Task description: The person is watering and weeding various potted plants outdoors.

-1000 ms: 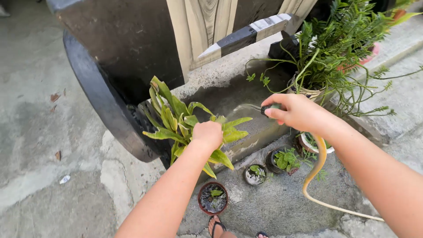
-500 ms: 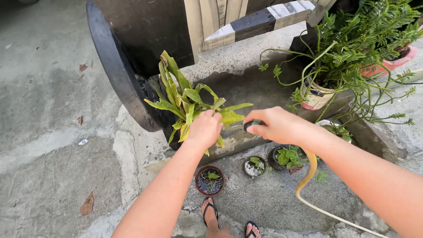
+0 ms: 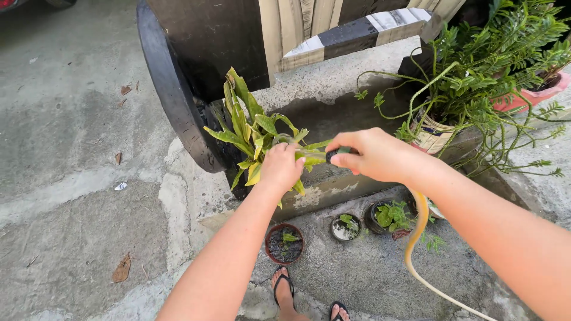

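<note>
The yellow-green leafy plant (image 3: 253, 134) stands at the near edge of the concrete ledge (image 3: 333, 190), just right of the black curved rim (image 3: 169, 104), and your left hand (image 3: 281, 167) is closed around its lower leaves. Your right hand (image 3: 372, 153) is curled shut on a dark hose nozzle (image 3: 334, 155) held right against the leaves, with the yellow hose (image 3: 416, 238) trailing down and off to the near right.

On the ground below sit three small pots: a brown one (image 3: 284, 244), a dark one (image 3: 346, 227) and a black one with a green seedling (image 3: 388, 217). Your sandalled feet (image 3: 284, 288) are just near of them. A fern in a woven pot (image 3: 431, 134) stands to the right.

Judging from this, a hard jet at such close range could tear the gripped leaves or wash soil out. The hose loop lies close to your feet and the seedling pots, so a tug could tip one.
</note>
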